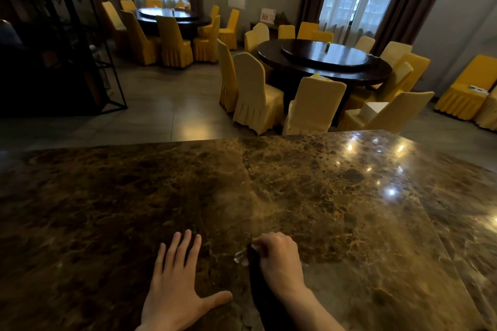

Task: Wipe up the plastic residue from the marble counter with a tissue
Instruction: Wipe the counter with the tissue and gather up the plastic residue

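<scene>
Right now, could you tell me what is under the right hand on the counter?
A bit of white tissue pokes out from the curled right hand, on the counter. Any residue beneath is hidden.

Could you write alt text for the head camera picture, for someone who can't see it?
A person's right hand, fingers curled, presses a small white tissue onto a brown marble counter, while the left hand lies flat beside it. Beyond are round dark dining tables ringed by yellow-covered chairs.

Brown marble bench (336, 196), polished and veined.
A left hand (176, 285) is laid flat at the near edge; a white scrap (240, 257) is pressed beneath the right hand (278, 259).
</scene>
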Available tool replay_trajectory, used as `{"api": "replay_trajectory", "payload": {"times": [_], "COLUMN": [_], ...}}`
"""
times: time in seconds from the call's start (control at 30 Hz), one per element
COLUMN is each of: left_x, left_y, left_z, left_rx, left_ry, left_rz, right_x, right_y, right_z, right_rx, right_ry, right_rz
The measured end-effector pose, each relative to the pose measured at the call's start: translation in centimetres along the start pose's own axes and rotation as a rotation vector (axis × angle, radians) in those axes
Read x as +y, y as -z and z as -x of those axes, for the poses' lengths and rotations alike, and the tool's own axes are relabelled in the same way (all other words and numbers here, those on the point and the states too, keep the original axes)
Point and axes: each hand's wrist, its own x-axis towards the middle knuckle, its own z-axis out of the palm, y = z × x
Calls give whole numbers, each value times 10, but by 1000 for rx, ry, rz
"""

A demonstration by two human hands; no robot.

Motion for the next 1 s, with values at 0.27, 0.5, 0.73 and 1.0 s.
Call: {"api": "replay_trajectory", "payload": {"times": [0.27,0.5,0.73,1.0], "left_x": [1,0,1,2], "left_y": [-1,-3,-1,-1], "left_z": [-3,-2,0,0], "left_rx": [2,21,40,52], "left_ry": [2,11,1,3], "left_rz": [-22,8,25,25], "right_x": [-49,-13,36,45], "right_y": [-32,-21,26,28], "right_z": [10,12,1,-3], "right_rx": [-64,-10,133,128], "right_ry": [272,173,-131,-120], "right_rz": [-11,125,140,199]}}
